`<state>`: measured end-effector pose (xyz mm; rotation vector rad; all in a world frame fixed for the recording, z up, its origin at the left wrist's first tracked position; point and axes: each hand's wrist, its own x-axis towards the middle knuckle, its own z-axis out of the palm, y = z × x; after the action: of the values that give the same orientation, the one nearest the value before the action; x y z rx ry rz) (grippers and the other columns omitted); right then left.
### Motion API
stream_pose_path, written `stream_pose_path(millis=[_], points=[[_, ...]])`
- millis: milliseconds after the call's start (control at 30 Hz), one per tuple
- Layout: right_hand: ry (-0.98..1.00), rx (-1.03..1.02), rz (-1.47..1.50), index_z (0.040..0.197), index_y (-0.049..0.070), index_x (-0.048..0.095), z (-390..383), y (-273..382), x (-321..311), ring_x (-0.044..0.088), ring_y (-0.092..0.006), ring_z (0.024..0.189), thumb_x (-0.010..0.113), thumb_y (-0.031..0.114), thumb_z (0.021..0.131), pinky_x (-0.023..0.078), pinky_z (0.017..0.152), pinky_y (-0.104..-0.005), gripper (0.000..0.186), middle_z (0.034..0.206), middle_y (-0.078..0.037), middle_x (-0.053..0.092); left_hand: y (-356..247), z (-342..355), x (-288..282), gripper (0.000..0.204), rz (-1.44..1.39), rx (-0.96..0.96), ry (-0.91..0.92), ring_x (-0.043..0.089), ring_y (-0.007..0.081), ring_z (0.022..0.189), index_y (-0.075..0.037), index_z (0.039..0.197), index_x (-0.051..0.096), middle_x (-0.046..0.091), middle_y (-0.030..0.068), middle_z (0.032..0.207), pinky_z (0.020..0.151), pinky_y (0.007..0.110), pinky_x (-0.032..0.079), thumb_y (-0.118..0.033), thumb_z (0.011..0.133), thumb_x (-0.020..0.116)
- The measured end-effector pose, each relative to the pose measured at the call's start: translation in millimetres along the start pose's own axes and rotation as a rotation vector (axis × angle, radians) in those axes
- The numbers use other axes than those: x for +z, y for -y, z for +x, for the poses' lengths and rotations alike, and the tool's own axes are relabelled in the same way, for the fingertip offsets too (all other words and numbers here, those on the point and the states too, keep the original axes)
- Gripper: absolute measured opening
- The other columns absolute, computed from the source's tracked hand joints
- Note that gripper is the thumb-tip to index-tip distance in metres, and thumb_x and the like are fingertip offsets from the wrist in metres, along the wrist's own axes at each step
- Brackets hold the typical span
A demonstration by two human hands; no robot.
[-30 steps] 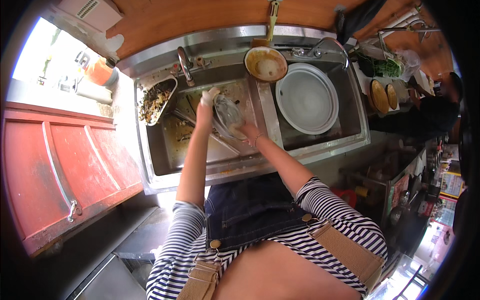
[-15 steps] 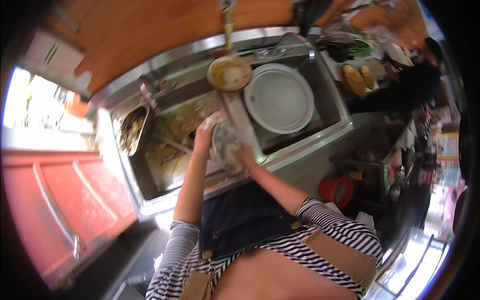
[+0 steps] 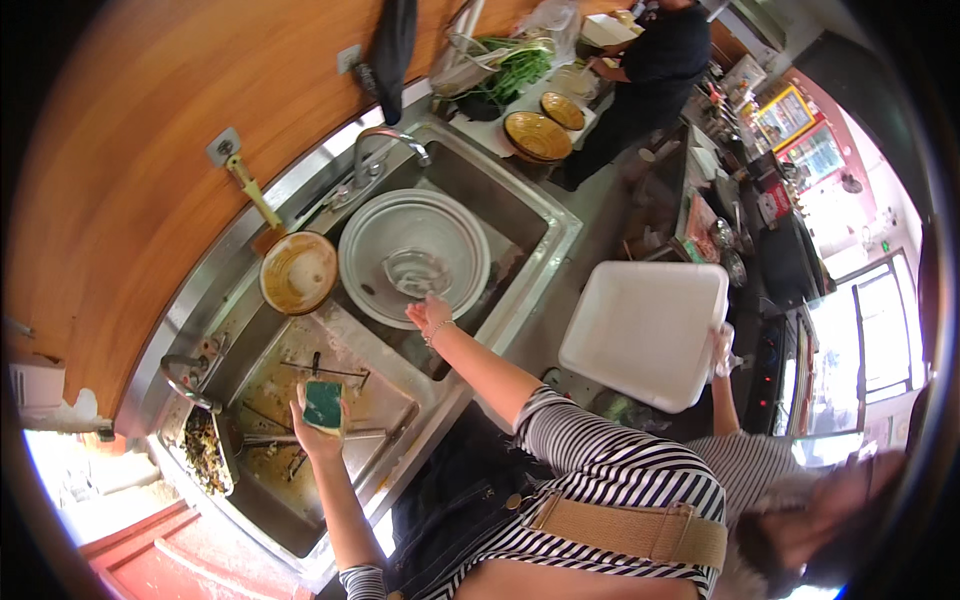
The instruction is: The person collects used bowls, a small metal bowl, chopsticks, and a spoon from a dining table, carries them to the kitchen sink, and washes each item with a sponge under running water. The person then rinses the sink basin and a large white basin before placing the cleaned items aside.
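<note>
— Two basins, one hand over each. What's in your left hand [image 3: 322,432]?

— My fingers are closed around a green sponge [image 3: 323,404], held up over the left basin [image 3: 300,470].

— And that basin?

— Dirty. Brown smears on the bottom, utensils [image 3: 320,436] lying across it, and a strainer [image 3: 205,450] of scraps at its far left end.

— Your right hand [image 3: 428,314]?

— Fingers loosely open, gripping nothing. It hangs over the near rim of a big white bowl [image 3: 440,215] that sits in the right basin [image 3: 520,215]. A clear glass [image 3: 415,270] lies inside that bowl, just beyond my fingertips. I can't tell if I touch it.

— Anything between the basins?

— A brown-stained pan [image 3: 298,272] with a yellow handle rests on the back ledge, beside the bowl. The tap [image 3: 385,145] curves over the right basin.

— Who else is about?

— Someone in stripes at my right holds up a white tray [image 3: 645,332] with one hand [image 3: 720,345]. Further back, a person in black [image 3: 655,60] stands at a counter with greens [image 3: 510,65] and two brown dishes [image 3: 545,125].
</note>
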<state>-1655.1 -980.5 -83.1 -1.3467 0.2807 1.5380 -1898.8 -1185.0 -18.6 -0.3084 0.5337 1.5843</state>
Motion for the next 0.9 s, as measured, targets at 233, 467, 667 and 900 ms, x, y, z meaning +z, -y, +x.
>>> stream_pose_path(millis=[233,467,667,900], points=[[0.694,-0.175,-0.646,0.091,0.006,0.05,-75.1,-138.2,-8.2,0.055,-0.0129,0.056,0.053,0.011,0.087,0.05,0.051,-0.0262,0.007,0.068,-0.007,0.055,-45.1,-86.5,-59.7,0.047,-0.236,0.187,0.116,0.047,0.0278,0.118,-0.015,0.124,0.053,0.056,0.0077,0.124,0.099,0.054,0.032,-0.045,0.087,0.053],[0.848,-0.834,-2.285,0.126,0.004,0.046,-12.8,-270.3,39.2,0.056,-0.0369,0.096,0.032,0.037,0.095,0.046,0.081,-0.0449,0.047,0.122,-0.021,0.05,-57.1,-144.8,-109.9,0.039,-0.458,0.421,-0.113,0.045,0.0296,0.122,-0.019,0.126,0.051,0.05,0.0109,0.13,0.101,0.053,0.033,-0.036,0.091,0.046],[0.97,-1.356,-2.683,0.112,0.005,0.061,24.3,-258.1,34.5,0.047,-0.0267,0.114,0.043,0.019,0.091,0.046,0.082,-0.0433,0.031,0.111,-0.013,0.059,-54.7,-166.8,-125.9,0.039,-0.499,0.39,-0.137,0.043,0.0331,0.122,-0.021,0.123,0.053,0.046,0.0147,0.133,0.097,0.052,0.039,-0.043,0.093,0.044],[0.992,-1.03,-2.323,0.082,0.005,0.061,-57.9,-201.4,9.1,0.06,-0.0379,0.076,0.051,0.022,0.087,0.047,0.064,-0.0472,0.02,0.08,-0.018,0.063,-25.5,-70.0,-144.5,0.04,0.173,0.579,-0.451,0.052,0.029,0.108,-0.012,0.123,0.042,0.052,0.0143,0.117,0.091,0.045,0.045,-0.04,0.094,0.045]])
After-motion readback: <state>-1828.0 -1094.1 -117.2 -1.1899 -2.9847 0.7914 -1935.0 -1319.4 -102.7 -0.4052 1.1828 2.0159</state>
